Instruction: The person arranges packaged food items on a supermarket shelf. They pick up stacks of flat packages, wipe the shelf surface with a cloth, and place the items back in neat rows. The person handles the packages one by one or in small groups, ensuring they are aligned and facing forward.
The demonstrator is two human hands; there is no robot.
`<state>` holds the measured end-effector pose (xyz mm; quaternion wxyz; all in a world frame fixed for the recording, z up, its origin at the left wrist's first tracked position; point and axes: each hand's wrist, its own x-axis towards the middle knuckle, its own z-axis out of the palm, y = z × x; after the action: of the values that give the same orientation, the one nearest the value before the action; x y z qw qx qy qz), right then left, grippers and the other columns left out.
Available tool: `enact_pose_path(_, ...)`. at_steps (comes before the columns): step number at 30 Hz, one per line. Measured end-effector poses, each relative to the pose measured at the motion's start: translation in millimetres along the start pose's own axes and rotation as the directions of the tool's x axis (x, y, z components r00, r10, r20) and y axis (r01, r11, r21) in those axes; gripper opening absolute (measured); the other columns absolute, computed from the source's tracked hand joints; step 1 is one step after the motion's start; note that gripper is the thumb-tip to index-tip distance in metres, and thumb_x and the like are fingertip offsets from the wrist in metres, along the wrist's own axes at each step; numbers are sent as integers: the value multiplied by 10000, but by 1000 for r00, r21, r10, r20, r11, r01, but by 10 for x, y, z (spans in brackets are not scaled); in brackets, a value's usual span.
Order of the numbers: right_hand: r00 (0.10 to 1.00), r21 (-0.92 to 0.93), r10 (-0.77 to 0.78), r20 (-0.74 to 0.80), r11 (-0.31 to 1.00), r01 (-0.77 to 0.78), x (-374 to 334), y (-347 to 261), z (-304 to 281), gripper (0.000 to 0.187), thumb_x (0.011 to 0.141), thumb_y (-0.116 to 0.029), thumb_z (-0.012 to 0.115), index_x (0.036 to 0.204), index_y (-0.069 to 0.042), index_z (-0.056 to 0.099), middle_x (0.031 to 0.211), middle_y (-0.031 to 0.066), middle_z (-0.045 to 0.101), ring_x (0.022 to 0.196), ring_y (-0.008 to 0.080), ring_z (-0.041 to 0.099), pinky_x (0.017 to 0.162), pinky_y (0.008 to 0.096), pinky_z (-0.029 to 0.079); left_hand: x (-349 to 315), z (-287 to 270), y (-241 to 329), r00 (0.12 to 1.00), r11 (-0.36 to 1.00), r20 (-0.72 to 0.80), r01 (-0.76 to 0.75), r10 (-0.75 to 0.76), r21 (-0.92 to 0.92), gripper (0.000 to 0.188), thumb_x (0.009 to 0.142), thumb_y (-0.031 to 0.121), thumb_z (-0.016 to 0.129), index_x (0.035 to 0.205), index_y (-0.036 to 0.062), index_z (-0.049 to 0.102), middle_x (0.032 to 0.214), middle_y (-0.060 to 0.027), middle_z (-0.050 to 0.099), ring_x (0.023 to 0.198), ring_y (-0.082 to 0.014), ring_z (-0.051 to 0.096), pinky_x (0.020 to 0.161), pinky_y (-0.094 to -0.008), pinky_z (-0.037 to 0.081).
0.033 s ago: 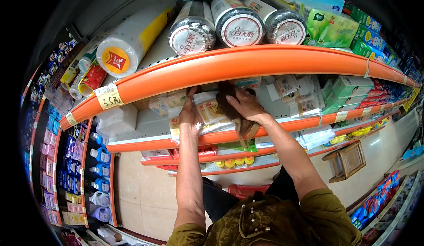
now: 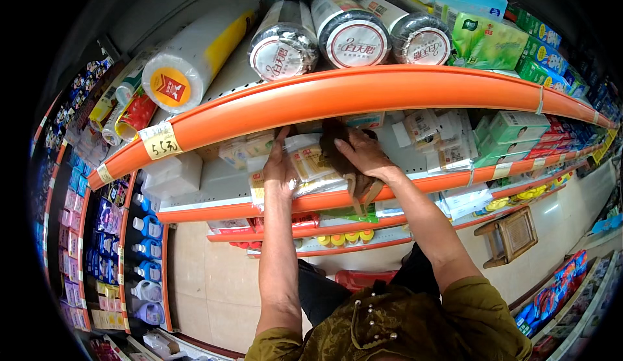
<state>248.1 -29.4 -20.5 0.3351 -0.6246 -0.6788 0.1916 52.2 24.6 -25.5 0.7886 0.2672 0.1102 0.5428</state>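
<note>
On the shelf below the upper orange edge, my left hand point(image 2: 278, 168) stands against the left side of some clear plastic packs point(image 2: 310, 163) with tan contents. Its fingers stretch upward, the tips partly hidden by the shelf above. My right hand point(image 2: 365, 155) grips a crumpled brown cloth point(image 2: 337, 155) at the packs' right side. Two lighter ends of the cloth dangle over the lower orange edge. Whether the cloth presses on the packs or lies just beside them is hard to tell.
Large wrapped rolls point(image 2: 357, 44) lie on the shelf above, behind its orange edge point(image 2: 337, 91). A white box point(image 2: 174, 174) sits left of my hands, green boxes point(image 2: 519, 127) to the right. Bottles point(image 2: 150, 249) line the left shelving. A wooden stool point(image 2: 509, 234) stands on the floor.
</note>
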Motion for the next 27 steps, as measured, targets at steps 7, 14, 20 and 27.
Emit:
enact_pose_path(7, 997, -42, 53, -51, 998, -55, -102, 306, -97, 553, 880, -462, 338, 1249, -53, 374, 1230, 192, 419, 1184, 351, 334, 961, 459, 270, -38, 103, 3, 999, 1000, -37, -23, 22, -11, 506, 872, 261, 458, 1279, 6, 298, 1299, -187, 329, 1177, -326, 361, 979, -462, 329)
enact_pose_path(14, 993, -283, 71, -92, 955, -94, -323, 484, -165, 509, 888, -411, 355, 1236, -45, 411, 1281, 170, 375, 1202, 322, 319, 976, 445, 245, -51, 104, 32, 996, 999, -91, -8, 4, -42, 420, 920, 236, 356, 1273, 9, 335, 1304, -176, 337, 1159, -286, 389, 955, -428, 365)
enact_pose_path(20, 946, 221, 19, -322, 974, 55, -244, 371, -333, 367, 876, -304, 446, 1012, 24, 540, 856, 242, 582, 834, 398, 548, 691, 421, 421, 0, 10, -4, 998, 998, -56, 26, -30, -65, 491, 912, 319, 359, 1301, 31, 273, 1297, -205, 328, 1173, -319, 366, 977, -432, 327)
enact_pose_path(27, 877, -305, -366, -310, 912, 273, 85, -739, -90, 242, 838, -220, 477, 969, -36, 563, 1030, 178, 544, 927, 360, 515, 779, 395, 427, -22, 35, -5, 1000, 999, 7, -14, 14, -38, 554, 894, 423, 364, 1292, 44, 292, 1277, -167, 369, 1139, -308, 401, 949, -429, 358)
